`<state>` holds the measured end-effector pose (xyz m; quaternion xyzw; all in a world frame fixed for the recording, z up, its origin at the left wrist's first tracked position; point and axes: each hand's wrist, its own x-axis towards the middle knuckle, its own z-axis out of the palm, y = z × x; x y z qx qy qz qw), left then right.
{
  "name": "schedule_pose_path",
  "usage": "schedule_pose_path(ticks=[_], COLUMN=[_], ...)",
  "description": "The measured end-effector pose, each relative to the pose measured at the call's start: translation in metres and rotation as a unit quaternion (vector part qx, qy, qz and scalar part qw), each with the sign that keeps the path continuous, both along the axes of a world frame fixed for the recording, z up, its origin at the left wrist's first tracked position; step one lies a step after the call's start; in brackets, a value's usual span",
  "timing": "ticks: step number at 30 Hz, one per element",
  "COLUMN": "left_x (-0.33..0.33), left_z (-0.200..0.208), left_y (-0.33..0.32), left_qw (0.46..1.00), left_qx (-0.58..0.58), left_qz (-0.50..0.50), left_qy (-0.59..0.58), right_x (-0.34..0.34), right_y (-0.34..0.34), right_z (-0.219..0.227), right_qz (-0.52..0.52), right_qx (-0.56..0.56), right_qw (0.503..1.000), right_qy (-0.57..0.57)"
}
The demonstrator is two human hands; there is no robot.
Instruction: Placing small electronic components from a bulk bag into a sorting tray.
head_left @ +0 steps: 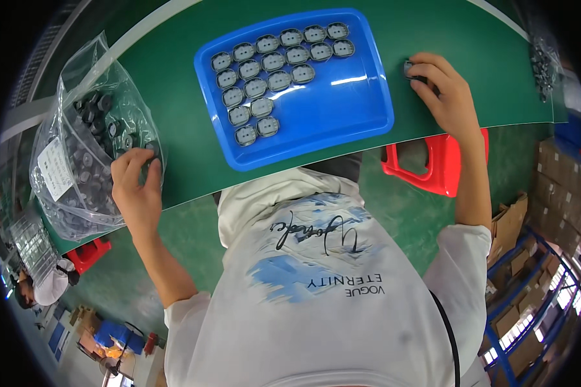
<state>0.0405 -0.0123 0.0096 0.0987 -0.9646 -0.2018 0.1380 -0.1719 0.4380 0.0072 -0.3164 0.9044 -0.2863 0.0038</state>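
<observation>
My left hand [137,187] is at the mouth of a clear plastic bag [77,138] full of small dark grey round parts [97,113]. Its thumb and fingers close around a dark grey part at the bag's edge, partly covered by the fingertips. On the right, my right hand [447,97] pinches a small dark grey part [407,68] just above the table, apart from the tray. Between the hands lies a blue tray [329,138]. Several grey oval parts [279,80] sit in rows along its left and far sides, light faces up.
The green table [181,155] carries the tray and bag. More small dark parts [543,68] lie in clear plastic at the far right. A red stool [455,168] stands beside the table's near edge. Cartons [555,174] and blue shelving [497,342] are at the right; another person [48,284] is at far left.
</observation>
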Motion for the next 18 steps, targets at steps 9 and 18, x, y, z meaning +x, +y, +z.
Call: schedule_pose_path(ticks=[9, 18], left_x=[-0.002, -0.091], left_z=[0.003, 0.022], left_y=[0.013, 0.173], left_qw=[0.996, 0.95], left_qx=[0.049, 0.096], left_qz=[0.061, -0.267], left_qy=[0.036, 0.132], right_x=[0.003, 0.002], right_y=[0.005, -0.03], right_z=[-0.001, 0.022], right_qz=[0.004, 0.056], right_qx=[0.023, -0.014], right_qw=[1.0, 0.995], right_qy=[0.019, 0.08])
